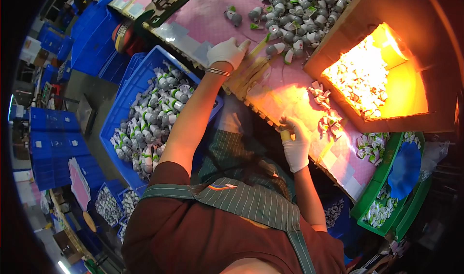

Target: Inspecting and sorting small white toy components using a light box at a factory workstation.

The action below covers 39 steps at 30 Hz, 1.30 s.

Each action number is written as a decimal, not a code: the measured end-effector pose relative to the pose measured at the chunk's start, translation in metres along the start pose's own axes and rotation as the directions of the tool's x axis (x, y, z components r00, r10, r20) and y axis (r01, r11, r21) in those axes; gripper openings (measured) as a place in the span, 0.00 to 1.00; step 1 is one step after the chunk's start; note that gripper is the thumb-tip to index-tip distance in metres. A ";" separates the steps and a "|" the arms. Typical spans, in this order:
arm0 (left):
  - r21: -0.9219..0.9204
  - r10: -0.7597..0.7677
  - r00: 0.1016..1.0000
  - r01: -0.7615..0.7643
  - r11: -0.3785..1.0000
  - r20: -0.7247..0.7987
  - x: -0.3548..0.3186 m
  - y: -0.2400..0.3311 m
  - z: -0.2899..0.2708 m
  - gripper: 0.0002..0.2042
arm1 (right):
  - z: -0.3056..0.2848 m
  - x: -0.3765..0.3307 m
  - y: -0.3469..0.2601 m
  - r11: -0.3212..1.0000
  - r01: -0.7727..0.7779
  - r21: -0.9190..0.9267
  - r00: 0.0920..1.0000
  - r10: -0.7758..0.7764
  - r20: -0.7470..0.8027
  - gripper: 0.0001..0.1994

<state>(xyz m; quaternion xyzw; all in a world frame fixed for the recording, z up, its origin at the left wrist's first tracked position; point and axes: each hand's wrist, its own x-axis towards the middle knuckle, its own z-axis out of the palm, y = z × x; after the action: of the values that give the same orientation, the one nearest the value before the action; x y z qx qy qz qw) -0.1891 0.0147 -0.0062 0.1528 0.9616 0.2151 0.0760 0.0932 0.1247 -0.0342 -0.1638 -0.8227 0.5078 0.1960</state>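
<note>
My left hand (227, 52), in a white glove, rests low over the near edge of the pink-covered table (202, 9). Its fingers are curled together, and whatever they may hold is hidden. Just beyond it, several small grey-and-white pieces with green bits (275, 49) lie loose beside a large heap of the same kind (304, 13). Farther right, my right hand (297, 146) hovers at the table's edge, also white-gloved, with a yellow covering on what looks like the thumb. Its bent fingers stand apart from the thumb, with nothing visible between them. Small white-and-red pieces (329, 123) lie beyond it.
A cardboard box (319, 67), brightly lit inside, holds many small pieces. Left of me stands a blue crate (112, 129) full of grey-and-white pieces. A green crate (395, 153) with a blue dish (405, 170) stands at the right. A dark metal fixture (166, 4) sits at the table's far left.
</note>
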 end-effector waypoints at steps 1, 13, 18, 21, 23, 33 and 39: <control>0.050 -0.008 1.000 0.007 0.999 0.019 0.002 -0.001 -0.002 0.26 | -0.003 -0.001 -0.003 1.000 0.018 -0.019 1.000 -0.018 -0.017 0.14; -0.916 0.274 0.880 0.336 0.220 0.388 -0.118 0.017 -0.022 0.24 | 0.013 0.033 -0.012 0.741 -0.332 0.584 0.943 0.282 0.179 0.14; -0.818 0.465 0.677 0.521 0.245 0.570 -0.154 0.028 0.000 0.26 | 0.005 0.045 -0.003 0.561 -0.437 0.702 0.898 0.318 0.305 0.14; -0.765 0.484 0.609 0.597 0.243 0.629 -0.163 0.029 0.006 0.27 | 0.001 0.041 0.013 0.589 -0.489 0.644 0.871 0.365 0.327 0.12; -0.746 0.485 0.593 0.627 0.224 0.643 -0.166 0.025 0.008 0.28 | -0.002 0.040 0.022 0.581 -0.505 0.639 0.863 0.369 0.346 0.11; -0.802 0.278 0.784 0.416 0.429 0.555 -0.173 0.017 0.022 0.33 | -0.007 0.034 -0.006 0.686 -0.487 0.540 0.870 0.436 0.231 0.07; -0.882 0.398 0.833 0.204 0.426 0.385 -0.171 0.013 0.045 0.32 | -0.007 0.030 -0.012 0.686 -0.498 0.531 0.866 0.430 0.256 0.08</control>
<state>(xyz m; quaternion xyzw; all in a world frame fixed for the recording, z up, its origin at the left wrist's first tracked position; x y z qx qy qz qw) -0.0151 -0.0130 -0.0269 0.2007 0.6196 0.6445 0.4006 0.0696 0.1391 -0.0155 -0.2706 -0.5685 0.7750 0.0554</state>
